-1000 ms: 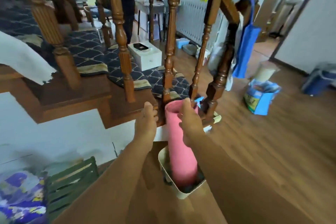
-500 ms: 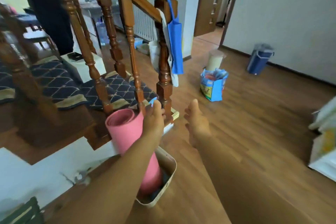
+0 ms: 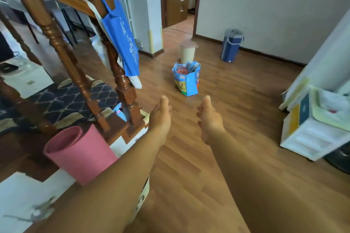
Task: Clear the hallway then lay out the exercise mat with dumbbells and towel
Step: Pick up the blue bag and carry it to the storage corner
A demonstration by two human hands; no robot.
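Hands are both stretched forward over the wooden floor, and both are empty. The left hand has its fingers straight and the thumb up. The right hand is relaxed, with fingers only loosely bent — neither one touches anything. They are near each other, with bare floor between them.

The rolled pink exercise mat is at the lower left, just beside the base of the stairs. It stands on end and tilts to the left, with its spiral end up. Its lower end is hidden behind the left forearm. Under that forearm a strip of a cream container shows; I cannot tell if the mat stands inside it. The left hand is apart from the mat, further forward.

A blue tote bag hangs from the wooden newel post. Further down the hallway a blue shopping bag stands open on the floor, with something pink-red inside. Just behind it is a beige bin with a lid, and near the far wall stands a dark blue container. At the right edge is a white drawer unit — it has a blue and yellow panel on its side.
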